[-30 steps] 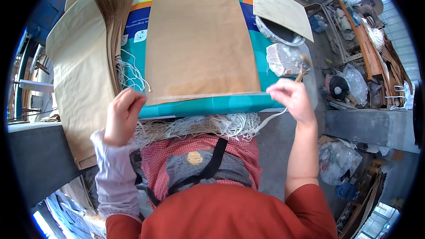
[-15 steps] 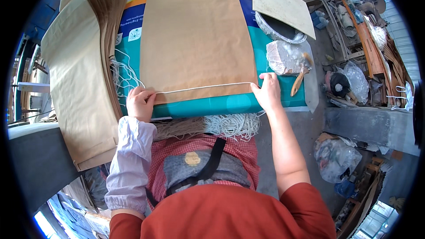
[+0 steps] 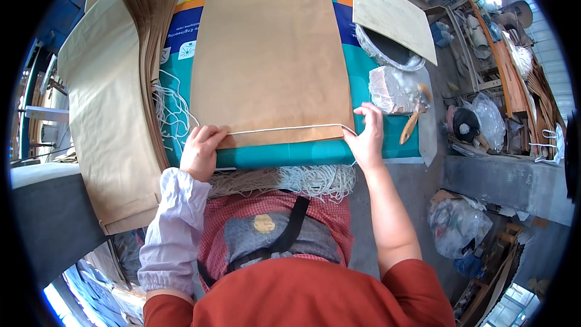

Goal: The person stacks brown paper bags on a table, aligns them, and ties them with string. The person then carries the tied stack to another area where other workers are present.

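A large brown paper bag (image 3: 272, 48) lies flat in front of me. Across its near end runs a white string (image 3: 284, 128), nearly straight, with a strip of brown paper showing on the near side of it. At the left corner, my left hand (image 3: 203, 150) is closed, thumb and fingers pinching the string against the paper edge. My right hand (image 3: 367, 136) is at the right corner, thumb at the string where it leaves the paper; the string passes into this hand, and part of the grip is hidden.
Stacked brown paper bags (image 3: 109, 97) stand at the left, beside loose white strings (image 3: 172, 106). Under the bag is a teal printed sheet (image 3: 290, 154). To the right are a board-topped basin (image 3: 387, 48), a plastic-wrapped block (image 3: 393, 89) and a wooden-handled brush (image 3: 409, 128). String bundles (image 3: 315, 181) hang before my lap.
My left hand has shifted right and nearer, onto the bag's corner. The string still stretches between both hands. The whole view has shifted slightly.
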